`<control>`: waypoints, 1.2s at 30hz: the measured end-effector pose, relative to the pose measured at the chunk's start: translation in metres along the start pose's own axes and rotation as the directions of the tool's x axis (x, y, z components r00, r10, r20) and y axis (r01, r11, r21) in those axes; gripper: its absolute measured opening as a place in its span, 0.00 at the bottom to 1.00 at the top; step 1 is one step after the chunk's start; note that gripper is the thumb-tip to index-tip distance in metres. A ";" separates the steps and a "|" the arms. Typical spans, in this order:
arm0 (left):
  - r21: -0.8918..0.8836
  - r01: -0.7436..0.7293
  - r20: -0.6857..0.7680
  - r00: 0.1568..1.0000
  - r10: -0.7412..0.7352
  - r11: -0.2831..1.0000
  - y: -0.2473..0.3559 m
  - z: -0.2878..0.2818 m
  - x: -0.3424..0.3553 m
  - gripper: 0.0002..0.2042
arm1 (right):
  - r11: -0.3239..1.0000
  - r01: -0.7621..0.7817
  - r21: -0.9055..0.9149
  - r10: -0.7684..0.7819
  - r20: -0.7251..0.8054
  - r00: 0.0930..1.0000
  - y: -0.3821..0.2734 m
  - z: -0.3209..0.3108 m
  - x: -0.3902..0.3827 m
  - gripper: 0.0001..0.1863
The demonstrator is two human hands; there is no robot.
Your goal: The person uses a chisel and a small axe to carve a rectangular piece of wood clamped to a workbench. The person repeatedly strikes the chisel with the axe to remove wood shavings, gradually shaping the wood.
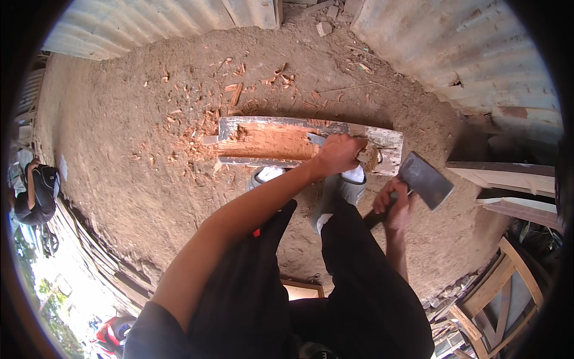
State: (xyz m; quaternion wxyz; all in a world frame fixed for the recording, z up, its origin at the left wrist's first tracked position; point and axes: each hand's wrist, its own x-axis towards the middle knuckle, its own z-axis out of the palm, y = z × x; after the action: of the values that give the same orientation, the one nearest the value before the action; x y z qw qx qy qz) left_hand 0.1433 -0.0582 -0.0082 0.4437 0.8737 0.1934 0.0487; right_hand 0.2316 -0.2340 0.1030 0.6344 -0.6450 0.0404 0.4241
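A long wooden block (263, 142), painted dark and white on its outside, lies across the ground in front of my shoes. Its upper face is cut into a reddish trough with rough edges. My left hand (339, 155) is closed round a chisel (315, 139), whose flat blade points left into the trough; its handle is mostly hidden in my fist. Just right of the block's end, my right hand (396, 202) grips a hatchet (427, 181) by its handle. The hatchet's broad grey metal head is beside the block, apart from the chisel.
Wood chips (191, 134) litter the dirt left of and beyond the block. Corrugated metal sheets (454, 54) stand at the back. Timber boards (508, 173) and a wooden frame (502, 287) are on the right. Another person (42, 191) sits at the far left.
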 end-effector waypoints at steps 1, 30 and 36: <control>-0.015 0.007 0.026 1.000 -0.006 1.000 0.002 0.000 0.001 0.14 | 0.996 -0.032 0.086 0.037 -0.051 0.998 0.021 -0.004 0.002 0.10; -0.089 -0.071 -0.077 0.995 0.064 0.994 0.024 -0.018 -0.015 0.16 | 0.976 -0.076 -0.205 0.093 0.072 0.993 -0.017 -0.017 -0.001 0.08; -0.259 -0.086 -0.230 0.973 0.025 0.962 0.003 -0.014 -0.017 0.17 | 0.965 -0.166 -0.203 0.194 0.123 0.973 -0.013 -0.032 -0.005 0.09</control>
State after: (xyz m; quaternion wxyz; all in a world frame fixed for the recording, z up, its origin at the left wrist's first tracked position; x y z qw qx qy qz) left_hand 0.1249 -0.0561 0.0038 0.5311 0.7998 0.2095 0.1853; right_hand 0.2522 -0.2612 0.1103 0.5294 -0.6648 0.0127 0.5269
